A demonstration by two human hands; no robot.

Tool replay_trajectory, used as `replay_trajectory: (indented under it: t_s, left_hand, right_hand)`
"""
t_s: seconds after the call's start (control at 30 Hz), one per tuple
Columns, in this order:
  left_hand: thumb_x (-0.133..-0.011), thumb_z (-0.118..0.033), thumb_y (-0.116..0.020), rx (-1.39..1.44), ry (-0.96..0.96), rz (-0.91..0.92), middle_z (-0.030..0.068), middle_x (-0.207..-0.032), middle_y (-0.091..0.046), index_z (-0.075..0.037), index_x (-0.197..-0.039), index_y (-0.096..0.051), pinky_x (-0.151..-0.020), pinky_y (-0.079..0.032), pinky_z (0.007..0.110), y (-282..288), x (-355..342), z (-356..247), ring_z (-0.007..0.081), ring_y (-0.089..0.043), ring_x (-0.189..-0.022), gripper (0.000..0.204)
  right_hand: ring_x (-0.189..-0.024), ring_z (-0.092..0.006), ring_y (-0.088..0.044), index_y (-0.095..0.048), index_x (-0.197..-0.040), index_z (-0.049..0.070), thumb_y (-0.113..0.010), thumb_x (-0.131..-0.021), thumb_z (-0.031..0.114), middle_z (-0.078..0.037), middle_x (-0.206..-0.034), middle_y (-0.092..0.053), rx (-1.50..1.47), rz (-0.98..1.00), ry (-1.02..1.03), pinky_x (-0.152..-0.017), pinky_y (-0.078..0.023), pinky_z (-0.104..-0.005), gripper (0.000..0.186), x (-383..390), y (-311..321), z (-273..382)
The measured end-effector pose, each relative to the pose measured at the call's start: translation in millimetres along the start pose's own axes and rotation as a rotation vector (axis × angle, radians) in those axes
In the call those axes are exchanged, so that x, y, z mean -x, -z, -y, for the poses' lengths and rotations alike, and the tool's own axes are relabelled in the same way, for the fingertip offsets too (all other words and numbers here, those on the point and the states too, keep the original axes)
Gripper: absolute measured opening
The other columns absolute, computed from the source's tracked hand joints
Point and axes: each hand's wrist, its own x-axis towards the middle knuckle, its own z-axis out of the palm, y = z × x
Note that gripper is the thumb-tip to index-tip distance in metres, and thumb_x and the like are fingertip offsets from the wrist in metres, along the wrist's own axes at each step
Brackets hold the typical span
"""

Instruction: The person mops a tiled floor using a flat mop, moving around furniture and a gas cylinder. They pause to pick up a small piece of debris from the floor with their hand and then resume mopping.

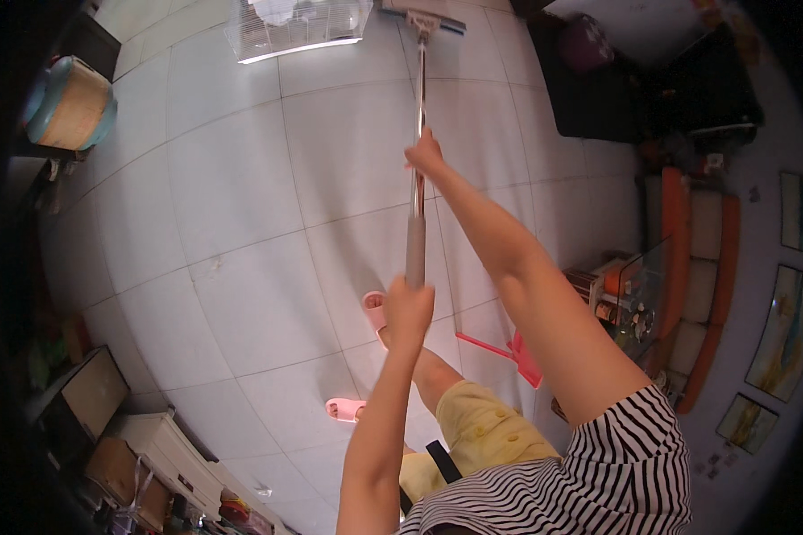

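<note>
2 hands (pixel 408 309) grip mop (pixel 416 250); blue jug's (pixel 73 105) contents hidden.

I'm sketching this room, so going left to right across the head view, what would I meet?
Blue-and-tan jug, white wire cage, gray pole handle, red dustpan, orange-framed sofa, largest framed wall picture.

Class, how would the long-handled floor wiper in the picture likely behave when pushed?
The floor wiper probably feels stiff, since its metallic pole looks straight. It is likely light for its length: the pole looks slim. Its wide head might twist, being joined near its middle.
</note>
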Motion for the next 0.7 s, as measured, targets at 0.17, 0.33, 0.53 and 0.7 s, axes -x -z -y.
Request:
replay_trajectory:
  t_s: [0.17,0.33,0.53,0.7]
  left_hand:
    - [-0.070,-0.020,-0.056,0.031,-0.010,0.021,0.0242,-0.081,-0.060,0.002,-0.085,-0.053,-0.069,-0.045,0.046,-1.4,-59.2,-67.4,0.0411,-0.058,-0.081,0.026]
    - [-0.072,-0.020,-0.056,0.057,0.040,0.074,0.0252,-0.084,-0.059,0.001,-0.093,-0.051,-0.072,-0.044,0.046,-30.0,3.6,49.6,0.0421,-0.056,-0.083,0.030]
    - [-0.070,-0.023,-0.059,-0.134,0.391,0.191,0.0233,-0.078,-0.059,0.000,-0.085,-0.052,-0.069,-0.044,0.047,19.5,207.2,198.1,0.0415,-0.056,-0.080,0.028]
    - [-0.065,-0.019,-0.061,-0.296,0.475,0.296,0.0242,-0.071,-0.058,0.001,-0.082,-0.055,-0.064,-0.045,0.048,106.1,448.1,328.7,0.0439,-0.057,-0.072,0.027]
  right_hand:
    - [-0.066,-0.0299,-0.062,-0.025,-0.117,-0.005,-0.050,-0.074,0.002,-0.025,-0.088,-0.054,0.121,-0.198,0.018,-0.047,-0.052,-0.0393,0.050,-57.5,5.2,-20.6]
    - [-0.081,-0.0370,-0.059,-0.010,-0.136,0.003,-0.045,-0.077,0.010,-0.028,-0.105,-0.051,0.210,-0.112,-0.073,-0.068,-0.050,-0.0424,0.068,66.7,-46.2,-61.7]
    - [-0.098,-0.0445,-0.050,-0.020,-0.130,0.000,-0.045,-0.082,0.014,-0.030,-0.113,-0.046,-0.133,-0.046,-0.272,-0.081,-0.042,-0.0464,0.056,351.9,-131.2,-124.8]
    - [-0.069,-0.0341,-0.060,-0.023,-0.115,-0.004,-0.047,-0.081,0.013,-0.026,-0.086,-0.053,-0.126,0.355,-0.584,-0.065,-0.049,-0.0416,0.044,601.4,-137.5,-104.2]
